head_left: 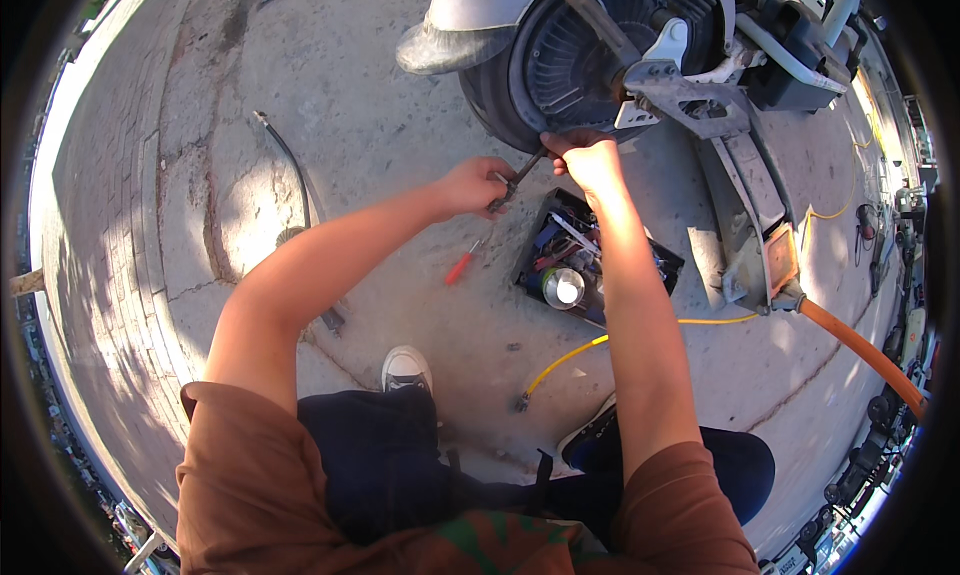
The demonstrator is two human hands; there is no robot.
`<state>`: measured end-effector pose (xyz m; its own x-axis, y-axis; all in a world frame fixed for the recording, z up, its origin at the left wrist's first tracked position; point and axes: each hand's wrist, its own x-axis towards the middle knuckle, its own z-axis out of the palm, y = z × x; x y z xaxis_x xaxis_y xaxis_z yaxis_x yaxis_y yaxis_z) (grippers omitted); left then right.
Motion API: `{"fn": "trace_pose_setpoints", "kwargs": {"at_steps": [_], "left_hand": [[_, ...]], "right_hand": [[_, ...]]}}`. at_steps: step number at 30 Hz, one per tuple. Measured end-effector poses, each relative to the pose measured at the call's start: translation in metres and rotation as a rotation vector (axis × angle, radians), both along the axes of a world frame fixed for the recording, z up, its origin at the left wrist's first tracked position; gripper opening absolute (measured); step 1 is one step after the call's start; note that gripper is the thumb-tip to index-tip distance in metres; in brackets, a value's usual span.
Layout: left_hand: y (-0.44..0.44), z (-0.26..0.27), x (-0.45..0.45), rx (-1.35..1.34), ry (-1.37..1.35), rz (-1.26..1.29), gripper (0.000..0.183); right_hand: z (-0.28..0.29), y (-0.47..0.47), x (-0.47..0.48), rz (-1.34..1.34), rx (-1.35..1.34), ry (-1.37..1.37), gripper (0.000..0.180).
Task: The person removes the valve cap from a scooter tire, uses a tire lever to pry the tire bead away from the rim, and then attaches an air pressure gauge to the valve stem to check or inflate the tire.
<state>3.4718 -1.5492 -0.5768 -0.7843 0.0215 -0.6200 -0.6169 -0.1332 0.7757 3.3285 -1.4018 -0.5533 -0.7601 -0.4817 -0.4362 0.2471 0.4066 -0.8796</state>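
Note:
A dark metal rod-like tool (529, 167) slants between my two hands, just below the scooter's rear tyre (491, 109). My left hand (474, 188) grips its lower end, where a dark, knobbly part shows under the fingers. At the upper end my right hand (586, 159) pinches it between thumb and fingers, close to the tyre. The exact kind of tool cannot be told. Beneath my right forearm, a black tool tray (523, 263) holds jumbled hand tools and a round can (562, 288). A screwdriver with a red handle (459, 268) lies on the concrete below my left hand.
Right of the wheel stands a metal floor jack (739, 177) with an orange handle (862, 350). A yellow air hose (559, 366) ends near my feet. A black hose (295, 166) lies left, partly behind my left arm. The scooter's mudguard (480, 12) overhangs the tyre.

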Motion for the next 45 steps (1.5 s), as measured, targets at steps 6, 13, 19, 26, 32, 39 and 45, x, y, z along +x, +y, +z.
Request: {"fn": "trace_pose_setpoints", "kwargs": {"at_steps": [6, 13, 19, 26, 32, 39, 45], "left_hand": [[-0.011, 0.016, 0.004, 0.218, -0.066, 0.038, 0.037], [0.003, 0.026, 0.026, -0.184, 0.244, -0.069, 0.04], [0.014, 0.014, 0.028, 0.121, 0.039, 0.35, 0.035], [0.016, 0.003, 0.019, 0.175, -0.154, 0.613, 0.025], [0.039, -0.004, 0.0, -0.182, -0.169, 0.461, 0.042], [0.049, -0.018, 0.011, -0.807, 0.236, 0.251, 0.05], [0.045, -0.013, 0.014, -0.356, 0.153, 0.228, 0.046]], "right_hand": [[0.011, -0.001, 0.003, 0.001, -0.002, -0.012, 0.022], [0.01, -0.002, 0.001, -0.014, 0.003, -0.01, 0.022], [0.015, -0.002, 0.004, -0.023, -0.005, -0.027, 0.021], [0.01, -0.004, 0.005, -0.082, -0.056, -0.075, 0.019], [0.01, -0.004, 0.006, -0.078, -0.053, -0.064, 0.021], [0.012, -0.003, 0.008, -0.077, -0.04, -0.048, 0.022], [0.01, 0.0, 0.006, -0.069, -0.029, -0.044, 0.023]]}}
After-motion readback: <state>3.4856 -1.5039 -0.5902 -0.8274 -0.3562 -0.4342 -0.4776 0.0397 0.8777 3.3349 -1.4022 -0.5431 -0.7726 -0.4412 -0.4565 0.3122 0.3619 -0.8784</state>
